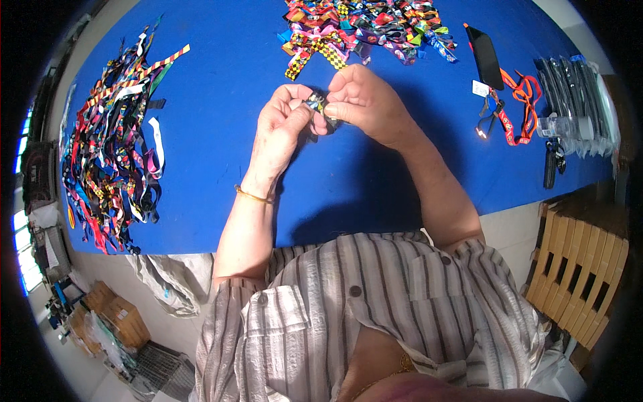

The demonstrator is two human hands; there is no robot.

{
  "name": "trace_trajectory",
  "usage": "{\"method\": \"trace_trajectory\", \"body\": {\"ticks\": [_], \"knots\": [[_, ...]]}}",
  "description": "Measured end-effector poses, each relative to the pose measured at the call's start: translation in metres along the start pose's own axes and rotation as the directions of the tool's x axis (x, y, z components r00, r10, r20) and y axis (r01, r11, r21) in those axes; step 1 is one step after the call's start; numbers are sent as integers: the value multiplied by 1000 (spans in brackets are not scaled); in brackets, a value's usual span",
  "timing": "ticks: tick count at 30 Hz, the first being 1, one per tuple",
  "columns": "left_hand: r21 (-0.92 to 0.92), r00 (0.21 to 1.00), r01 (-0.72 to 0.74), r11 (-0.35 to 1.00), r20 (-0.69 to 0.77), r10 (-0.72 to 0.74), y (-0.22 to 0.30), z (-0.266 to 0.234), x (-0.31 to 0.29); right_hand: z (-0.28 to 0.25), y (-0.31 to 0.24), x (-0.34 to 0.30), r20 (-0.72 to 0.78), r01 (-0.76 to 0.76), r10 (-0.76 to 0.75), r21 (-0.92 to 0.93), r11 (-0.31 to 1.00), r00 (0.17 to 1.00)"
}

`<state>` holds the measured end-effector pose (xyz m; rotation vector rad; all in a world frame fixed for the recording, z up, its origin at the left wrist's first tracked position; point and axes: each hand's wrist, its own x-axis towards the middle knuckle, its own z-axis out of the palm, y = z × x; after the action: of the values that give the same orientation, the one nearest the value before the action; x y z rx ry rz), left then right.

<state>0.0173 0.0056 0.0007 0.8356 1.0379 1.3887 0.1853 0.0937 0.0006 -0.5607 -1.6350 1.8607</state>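
While my left hand (280, 122) pinches a small patterned ribbon (315, 102) between thumb and bent fingers, my right hand (370, 104) has its thumb and forefinger closed on the ribbon's right side. My other right fingers curl loosely above it; exactly how the tips meet behind the ribbon I cannot tell, since they are hidden. The ribbon is in front of me, over the blue table (201, 181), and so covered by my fingers that its full shape is unclear. Beyond my hands, toward the far side, lies a pile of colourful bows (375, 30), with a yellow and black checkered bow (297, 65) at its near left corner. Well to my left is a long heap of ribbons (110, 161), many dark, some striped or white. To my right lie a flat black object (487, 57), an orange strap (534, 119) and, farther right, clear bags (579, 94) of dark things. A thin gold bracelet (254, 195) circles my left wrist.
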Motion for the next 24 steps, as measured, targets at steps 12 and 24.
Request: {"method": "trace_trajectory", "body": {"ticks": [12, 24], "knots": [[172, 999, -25, 985, 51, 16, 1, 6, -6, -2, -12, -3, 30, -73, 79, -153, 985, 996], [116, 991, -32, 993, 135, 16, 3, 11, -8, -10, -6, 1, 11, -220, 227, -192, 956, 974]]}}
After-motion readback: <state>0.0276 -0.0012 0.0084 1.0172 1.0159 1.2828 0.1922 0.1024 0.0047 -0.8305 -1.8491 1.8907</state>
